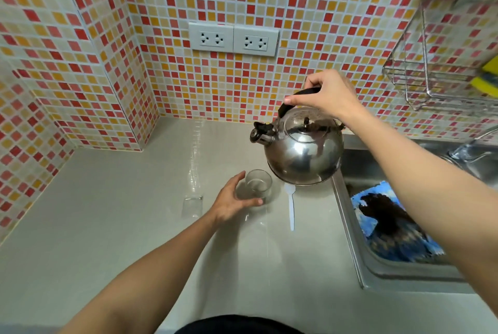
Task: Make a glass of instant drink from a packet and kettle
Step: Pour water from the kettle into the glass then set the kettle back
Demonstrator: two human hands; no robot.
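**Kettle in the air, glass waiting: where the pour could slip**

The right hand (327, 94) is holding the steel kettle (303, 150) up by its black handle, fingers wrapped fully around the grip, with the body hanging just above the tabletop (134, 226) and tilting slightly toward its spout (260, 134). The left hand (233, 200) is cupping the clear glass (258, 184), fingers partly curled around its near side and touching it; the glass is standing upright on the tabletop, just below and left of the kettle.

The spout is sitting well above the rim and a little behind it, so a stream started from here is likely to be missing the glass or splashing onto the steadying fingers, a scald risk if the water is hot. The white plastic spoon (291, 207) is lying under the kettle's base and could be getting knocked. The small clear packet (192, 205) is lying flat to the left of the glass; whether it is emptied cannot be told, nor whether powder is in the glass.
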